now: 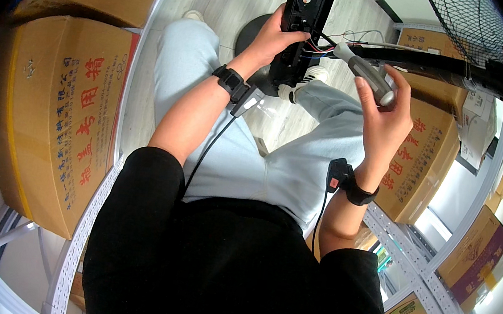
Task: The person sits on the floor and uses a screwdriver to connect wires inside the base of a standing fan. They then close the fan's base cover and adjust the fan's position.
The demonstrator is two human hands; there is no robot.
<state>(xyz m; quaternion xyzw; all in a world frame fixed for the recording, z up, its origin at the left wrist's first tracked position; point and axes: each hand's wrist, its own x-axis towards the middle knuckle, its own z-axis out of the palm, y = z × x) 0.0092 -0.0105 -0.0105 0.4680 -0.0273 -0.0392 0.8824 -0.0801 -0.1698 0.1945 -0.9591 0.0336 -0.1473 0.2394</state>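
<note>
My left hand (275, 40) grips the edge of a long black plastic housing (290, 65), its thumb lying across the face. The housing stands lengthwise in front of me, with its inner side and a round hole showing. My right hand (391, 114) holds a screwdriver (368, 71) by its thick grey handle, thumb and fingers around the butt end. The dark shaft points left toward the housing's right edge; I cannot tell whether its tip touches. Thin coloured wires (320, 51) run out from the housing beside the shaft.
A black pole (429, 64) extends right toward a black mesh guard (468, 23). A round black base (248, 37) rests on the floor behind the housing. Cardboard boxes (51, 115) stand on a white metal rack (91, 213) at left; more boxes (421, 167) are at right.
</note>
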